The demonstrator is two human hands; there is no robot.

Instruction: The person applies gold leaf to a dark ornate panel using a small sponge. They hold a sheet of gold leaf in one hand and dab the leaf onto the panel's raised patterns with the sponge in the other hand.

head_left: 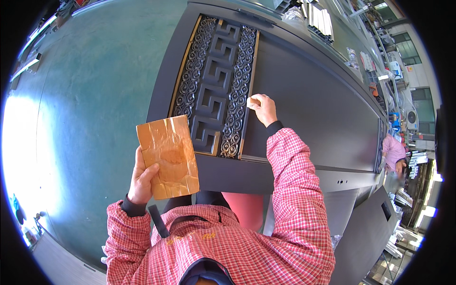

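My left hand (142, 179) grips a flat rectangular board (171, 135) by its lower left side, thumb on top. The board is wrapped in shiny orange-brown tape and has a darker smear in the middle. Pinched in my right hand (265, 111) is a small tan pad (252, 102), its exact kind unclear. The pad is at the gold strip (253, 71) along the right side of a carved decorative panel (214, 78). That panel, with scrolls and an angular key pattern, is set in a large dark grey door (313, 102) lying flat before me.
Smooth green floor (104, 71) spreads to the left. At the far right a person in a pink sleeve (393, 149) works near the door's end. White profiles (319, 21) lie beyond the door, and a grey panel (365, 237) leans at the lower right.
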